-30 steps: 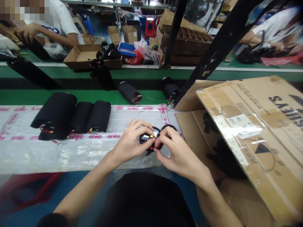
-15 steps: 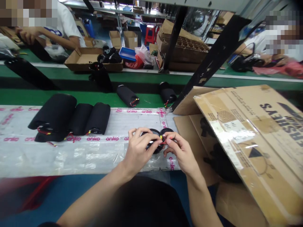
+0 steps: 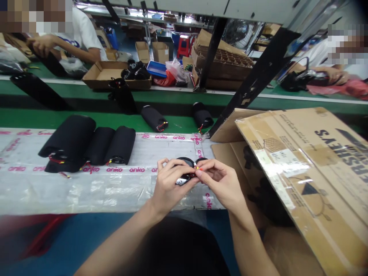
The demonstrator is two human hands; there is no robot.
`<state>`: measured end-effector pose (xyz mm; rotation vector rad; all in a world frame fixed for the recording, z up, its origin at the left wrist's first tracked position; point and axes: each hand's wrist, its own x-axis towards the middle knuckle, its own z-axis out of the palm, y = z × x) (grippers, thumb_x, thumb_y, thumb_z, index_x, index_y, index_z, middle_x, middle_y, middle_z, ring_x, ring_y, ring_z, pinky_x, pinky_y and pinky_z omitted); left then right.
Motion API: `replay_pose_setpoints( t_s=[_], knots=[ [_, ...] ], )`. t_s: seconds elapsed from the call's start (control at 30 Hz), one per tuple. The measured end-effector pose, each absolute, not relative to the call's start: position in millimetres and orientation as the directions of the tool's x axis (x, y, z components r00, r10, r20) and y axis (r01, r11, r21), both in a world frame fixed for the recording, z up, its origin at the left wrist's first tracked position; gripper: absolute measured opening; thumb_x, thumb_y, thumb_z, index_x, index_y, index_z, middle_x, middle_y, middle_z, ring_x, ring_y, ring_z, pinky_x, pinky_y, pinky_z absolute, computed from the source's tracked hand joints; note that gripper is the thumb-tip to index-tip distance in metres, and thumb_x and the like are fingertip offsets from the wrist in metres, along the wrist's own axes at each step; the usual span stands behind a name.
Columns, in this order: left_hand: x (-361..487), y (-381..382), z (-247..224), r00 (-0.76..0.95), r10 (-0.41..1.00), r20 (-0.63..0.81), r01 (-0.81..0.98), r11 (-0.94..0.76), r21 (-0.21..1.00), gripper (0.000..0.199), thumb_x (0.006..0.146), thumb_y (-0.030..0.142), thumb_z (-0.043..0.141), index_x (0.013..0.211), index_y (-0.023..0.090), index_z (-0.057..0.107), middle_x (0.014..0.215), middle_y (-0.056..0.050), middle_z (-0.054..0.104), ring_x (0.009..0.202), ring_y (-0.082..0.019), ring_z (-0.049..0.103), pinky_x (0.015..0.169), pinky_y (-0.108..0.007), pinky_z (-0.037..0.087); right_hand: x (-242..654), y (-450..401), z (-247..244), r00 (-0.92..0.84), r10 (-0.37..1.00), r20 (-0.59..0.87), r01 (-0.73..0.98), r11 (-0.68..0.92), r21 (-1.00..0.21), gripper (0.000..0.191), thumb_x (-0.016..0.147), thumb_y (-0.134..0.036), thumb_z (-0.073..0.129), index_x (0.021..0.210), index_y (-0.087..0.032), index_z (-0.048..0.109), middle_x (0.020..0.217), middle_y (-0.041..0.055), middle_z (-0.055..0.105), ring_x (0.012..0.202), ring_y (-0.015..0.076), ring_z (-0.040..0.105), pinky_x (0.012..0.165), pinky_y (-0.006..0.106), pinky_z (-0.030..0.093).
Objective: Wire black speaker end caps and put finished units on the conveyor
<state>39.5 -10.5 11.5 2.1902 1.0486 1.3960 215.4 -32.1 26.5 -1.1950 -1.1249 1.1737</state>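
Observation:
My left hand [image 3: 172, 182] is closed around a black round part [image 3: 186, 160] with a shiny silver piece on its lower side. Thumb and fingers pinch small wires at its edge. My right hand [image 3: 222, 182] is closed too, its thumb and forefinger pinching a small wire connector [image 3: 197, 168] with yellow and red bits. The fingertips of both hands almost meet there. Behind the right fingers shows the rim of a second black round part [image 3: 202, 158], mostly hidden. To the left lie several black fabric-covered cylinders [image 3: 122, 143] with red and yellow wires at their near ends.
A large open cardboard box [image 3: 287, 153] with black parts inside leans at the right. Two black cylinders [image 3: 155, 118] rest on the green conveyor [image 3: 178, 122]. A slanted black post [image 3: 258, 73] stands beyond the box. Co-workers sit across the line.
My right hand has come in closer to the left, and its fingers now pinch the connector nearer the round part. The view has shifted slightly.

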Motion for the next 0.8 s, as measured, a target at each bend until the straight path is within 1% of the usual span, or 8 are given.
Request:
replay_pose_setpoints(
  t_s=[0.07, 0.2, 0.33, 0.5, 0.6, 0.67, 0.73, 0.8],
  knots=[
    [42, -9, 11, 0.23, 0.748, 0.622, 0.401, -0.656, 0.64, 0.008, 0.095, 0.02, 0.081, 0.093, 0.022, 0.073, 0.09, 0.001, 0.082, 0.091, -0.02, 0.077, 0.097, -0.042, 0.037, 214, -32, 28, 0.106, 0.993, 0.047, -0.053, 0.052, -0.997, 0.024, 0.082, -0.035, 0.093, 0.094, -0.024, 0.076, 0.094, 0.0031, 0.074, 0.083, 0.0147, 0.07, 0.075, 0.025, 0.061],
    [45, -9, 11, 0.234, 0.748, 0.621, 0.393, -0.657, 0.643, 0.009, 0.094, 0.017, 0.078, 0.093, 0.022, 0.071, 0.089, 0.001, 0.08, 0.092, -0.02, 0.076, 0.098, -0.042, 0.038, 221, -26, 34, -0.013, 1.0, 0.004, -0.138, 0.002, -0.99, 0.047, 0.08, -0.031, 0.095, 0.123, -0.028, 0.076, 0.089, -0.0008, 0.072, 0.077, 0.0128, 0.068, 0.071, 0.024, 0.061],
    [44, -11, 11, 0.222, 0.758, 0.614, 0.39, -0.646, 0.656, 0.008, 0.096, 0.015, 0.076, 0.098, 0.022, 0.071, 0.092, 0.001, 0.081, 0.093, -0.019, 0.076, 0.099, -0.043, 0.036, 226, -22, 38, -0.094, 0.993, -0.067, -0.049, -0.072, -0.996, 0.021, 0.084, -0.036, 0.091, 0.097, -0.022, 0.084, 0.093, 0.0054, 0.079, 0.08, 0.0159, 0.074, 0.073, 0.027, 0.064],
    [42, -11, 15, 0.253, 0.785, 0.565, 0.377, -0.618, 0.69, 0.008, 0.1, 0.015, 0.072, 0.1, 0.023, 0.071, 0.091, 0.002, 0.081, 0.096, -0.019, 0.073, 0.098, -0.042, 0.036, 233, -27, 37, -0.021, 0.997, -0.073, 0.02, -0.072, -0.997, 0.025, 0.08, -0.039, 0.094, 0.097, -0.023, 0.082, 0.087, 0.0045, 0.081, 0.08, 0.0201, 0.079, 0.08, 0.033, 0.068],
    [39, -10, 16, 0.271, 0.799, 0.537, 0.363, -0.602, 0.711, 0.008, 0.1, 0.016, 0.074, 0.101, 0.024, 0.073, 0.093, 0.002, 0.082, 0.097, -0.02, 0.072, 0.101, -0.042, 0.038, 254, -29, 22, 0.024, 0.999, 0.028, 0.251, 0.021, -0.968, 0.03, 0.091, -0.041, 0.083, 0.115, -0.025, 0.08, 0.106, 0.0086, 0.081, 0.095, 0.0244, 0.079, 0.093, 0.041, 0.067],
    [37, -9, 15, 0.267, 0.802, 0.535, 0.35, -0.598, 0.721, 0.007, 0.099, 0.018, 0.076, 0.101, 0.025, 0.074, 0.093, 0.002, 0.082, 0.095, -0.019, 0.071, 0.1, -0.042, 0.039, 269, -28, 2, 0.056, 0.993, 0.105, 0.476, 0.066, -0.877, 0.042, 0.094, -0.04, 0.077, 0.133, -0.026, 0.073, 0.13, 0.0127, 0.075, 0.117, 0.0301, 0.074, 0.107, 0.05, 0.061],
    [36, -9, 14, 0.274, 0.794, 0.542, 0.333, -0.607, 0.722, 0.007, 0.097, 0.02, 0.079, 0.099, 0.025, 0.075, 0.091, 0.003, 0.082, 0.094, -0.019, 0.071, 0.1, -0.041, 0.04, 277, -25, -24, 0.011, 0.995, 0.103, 0.674, 0.068, -0.736, 0.065, 0.088, -0.039, 0.079, 0.15, -0.027, 0.062, 0.157, 0.0161, 0.058, 0.145, 0.0383, 0.057, 0.121, 0.06, 0.049],
    [35, -9, 13, 0.295, 0.782, 0.549, 0.323, -0.623, 0.713, 0.008, 0.096, 0.02, 0.081, 0.099, 0.025, 0.075, 0.089, 0.003, 0.081, 0.093, -0.019, 0.071, 0.1, -0.041, 0.04, 277, -21, -47, -0.051, 0.998, 0.03, 0.756, 0.059, -0.652, 0.081, 0.083, -0.037, 0.082, 0.158, -0.029, 0.055, 0.169, 0.0167, 0.043, 0.158, 0.0432, 0.039, 0.127, 0.066, 0.038]
  ],
)
